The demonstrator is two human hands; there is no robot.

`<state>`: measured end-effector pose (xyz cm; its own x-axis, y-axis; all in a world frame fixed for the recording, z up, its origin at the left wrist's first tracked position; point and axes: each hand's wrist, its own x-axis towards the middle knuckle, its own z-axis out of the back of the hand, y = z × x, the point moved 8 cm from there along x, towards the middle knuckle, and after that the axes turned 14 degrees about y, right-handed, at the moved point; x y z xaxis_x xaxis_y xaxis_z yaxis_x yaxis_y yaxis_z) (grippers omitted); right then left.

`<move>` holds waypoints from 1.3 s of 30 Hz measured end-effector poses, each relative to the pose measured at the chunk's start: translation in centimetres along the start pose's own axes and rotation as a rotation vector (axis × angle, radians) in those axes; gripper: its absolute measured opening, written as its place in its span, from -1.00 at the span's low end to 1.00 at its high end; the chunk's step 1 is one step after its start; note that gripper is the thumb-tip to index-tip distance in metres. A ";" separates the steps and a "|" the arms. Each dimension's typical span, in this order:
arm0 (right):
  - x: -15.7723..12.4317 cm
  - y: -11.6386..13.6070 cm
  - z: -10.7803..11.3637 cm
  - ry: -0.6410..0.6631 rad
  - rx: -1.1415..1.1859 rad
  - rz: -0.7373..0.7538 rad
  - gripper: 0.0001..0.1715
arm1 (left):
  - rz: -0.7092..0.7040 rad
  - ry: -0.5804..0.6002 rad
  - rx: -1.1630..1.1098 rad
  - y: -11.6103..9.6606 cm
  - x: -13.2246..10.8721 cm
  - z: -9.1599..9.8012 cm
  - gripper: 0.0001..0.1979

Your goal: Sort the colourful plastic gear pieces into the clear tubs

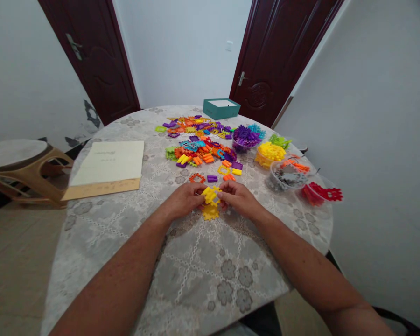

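Between both hands is a yellow toothed plastic building piece [210, 195], gripped at its left edge by my left hand [188, 200] and at its right edge by my right hand [238, 199]. The fingers of each hand are closed on it. Just below it, a second yellow toothed piece [210, 213] shows; whether the two are joined I cannot tell. Right beyond my fingers lie an orange-red ring-shaped piece [197, 178], a purple piece [212, 178] and an orange piece [228, 177].
Piles of mixed coloured pieces [196, 151] cover the table's middle. At right stand clear tubs with purple [245, 137], yellow [271, 154], grey [290, 177] and red [320, 192] pieces. A green box [221, 109] sits at the back, a paper sheet [108, 163] at left.
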<state>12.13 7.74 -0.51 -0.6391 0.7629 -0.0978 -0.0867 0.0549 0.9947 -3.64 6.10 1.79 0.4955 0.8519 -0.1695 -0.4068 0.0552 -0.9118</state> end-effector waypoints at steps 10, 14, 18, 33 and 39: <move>-0.8 -0.8 0.5 0.239 -0.032 -0.124 -0.57 | 0.017 -0.145 0.396 0.9 0.1 0.8 -0.74; -1.1 -1.5 0.3 0.269 -0.080 -0.227 -0.57 | -0.002 -0.242 0.528 -0.4 -1.1 1.2 -0.66; -1.0 -1.6 0.2 0.273 -0.099 -0.229 -0.61 | -0.007 -0.075 0.596 -1.4 -1.9 -0.1 -0.62; -0.6 -2.2 0.7 0.202 -0.124 -0.202 -0.65 | -0.096 0.104 0.636 -0.6 -1.1 -2.9 -0.63; -0.2 -1.7 1.2 0.108 -0.158 -0.105 -0.64 | -0.161 0.060 0.339 -0.6 -0.3 -2.0 -0.46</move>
<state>13.36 8.26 -2.15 -0.6976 0.6845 -0.2117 -0.2700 0.0225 0.9626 -2.06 4.74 1.62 0.6137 0.7869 -0.0643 -0.5460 0.3641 -0.7545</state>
